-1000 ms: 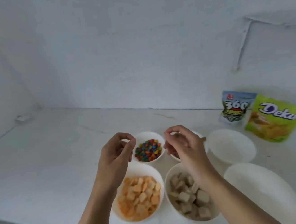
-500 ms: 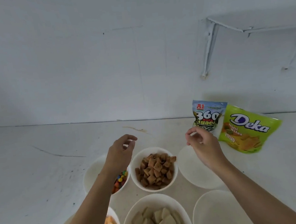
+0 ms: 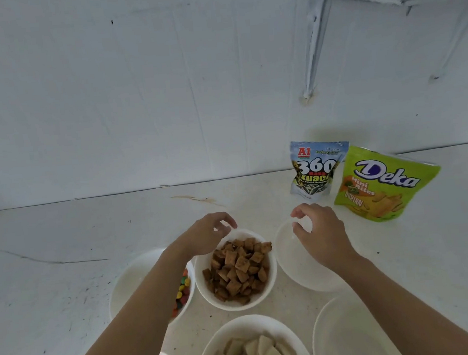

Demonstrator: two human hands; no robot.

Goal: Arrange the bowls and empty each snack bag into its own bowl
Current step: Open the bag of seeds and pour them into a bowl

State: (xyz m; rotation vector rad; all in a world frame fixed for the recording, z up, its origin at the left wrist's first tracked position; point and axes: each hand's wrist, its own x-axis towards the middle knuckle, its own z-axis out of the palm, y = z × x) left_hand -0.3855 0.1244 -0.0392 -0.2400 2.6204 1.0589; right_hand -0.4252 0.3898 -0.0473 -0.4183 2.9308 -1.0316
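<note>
One green bag [image 3: 385, 184] stands beyond right hand [image 3: 321, 234], over empty bowl [image 3: 290, 267] edge.

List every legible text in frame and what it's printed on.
"A1": blue-grey bag, top left
"360": blue-grey bag, centre
"KUACI": blue-grey bag, under the 360
"Deka": green bag, large logo
"Mini Bites": green bag, under the logo
"DURIAN": green bag, lower left, slanted
The small print at the blue-grey bag's top right and under "KUACI" is too small to read.
</note>
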